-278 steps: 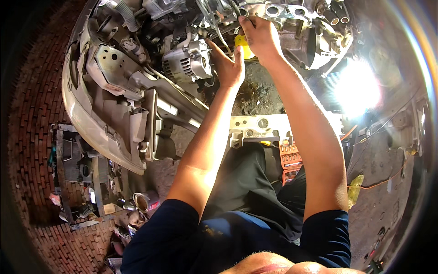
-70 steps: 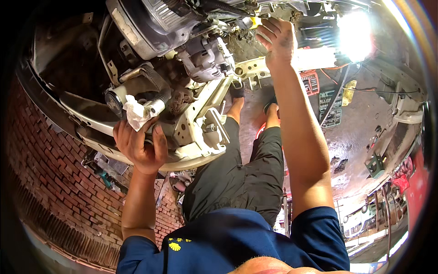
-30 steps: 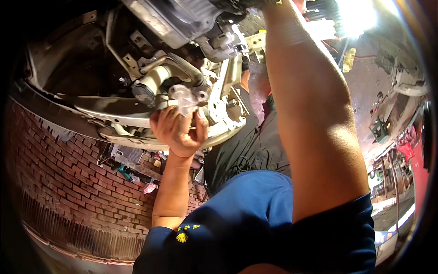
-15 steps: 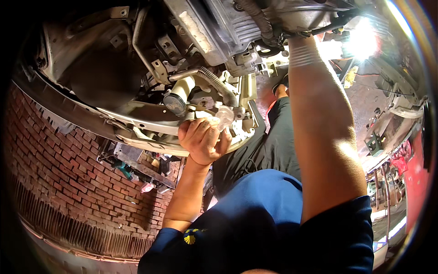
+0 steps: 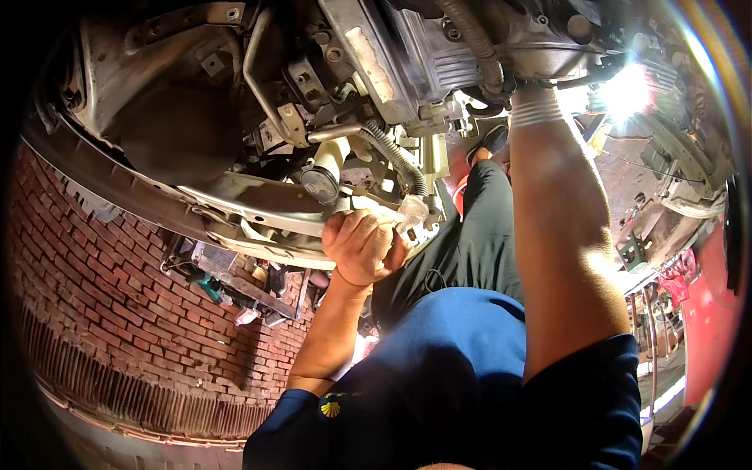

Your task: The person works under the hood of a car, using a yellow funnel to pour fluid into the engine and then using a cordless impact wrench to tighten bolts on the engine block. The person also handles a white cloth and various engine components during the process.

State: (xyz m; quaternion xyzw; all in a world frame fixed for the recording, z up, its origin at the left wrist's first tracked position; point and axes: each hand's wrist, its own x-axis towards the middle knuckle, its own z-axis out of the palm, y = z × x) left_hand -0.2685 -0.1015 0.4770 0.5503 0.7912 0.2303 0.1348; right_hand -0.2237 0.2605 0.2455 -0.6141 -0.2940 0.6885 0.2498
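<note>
Curling its fingers at the pale front bar (image 5: 286, 222) of a partly dismantled vehicle, a person's left hand (image 5: 364, 247) is closed, knuckles up; whether it grips the bar itself or the clear plastic piece (image 5: 411, 213) just beside its thumb cannot be told. The plastic sits at the lower end of a ribbed hose (image 5: 394, 157), which slopes down from a metal pipe. Just above the knuckles, a dark round cap (image 5: 319, 185) tops a pale tube behind the bar. To the right, the right forearm (image 5: 560, 180) reaches up under the engine (image 5: 540, 63), which hides the right hand, so its grip cannot be told. A glaring work lamp (image 5: 625, 92) shines near the forearm's far end. Below, the person's navy shirt (image 5: 423, 368) and dark trousers (image 5: 486, 235) fill the middle. Red brickwork (image 5: 141, 290) spreads at left, and a red panel (image 5: 713, 313) stands at far right.
</note>
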